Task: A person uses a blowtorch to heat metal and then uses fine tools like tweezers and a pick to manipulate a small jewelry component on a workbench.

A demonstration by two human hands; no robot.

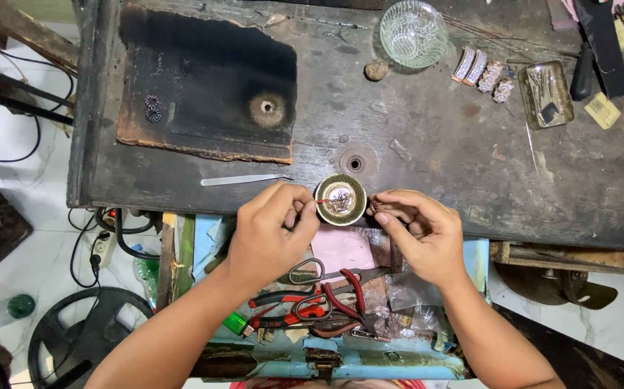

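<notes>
Viewing from the head camera, the only view: left hand (272,230) pinches a thin red-tipped tool (320,202), tip reaching over the rim of a small round dish (340,199) at the near edge of the dark workbench (427,144). Right hand (423,230) pinches a small ornate metal piece (374,207) between thumb and fingertip, just beside the dish's right rim, probably kept close for dipping. Pliers and scissors (326,302) lie in the open drawer beneath the wrists.

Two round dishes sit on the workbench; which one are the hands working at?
The small dark-rimmed dish at the bench's near edge, between the left hand and right hand. The clear glass bowl sits far back, untouched.
</notes>
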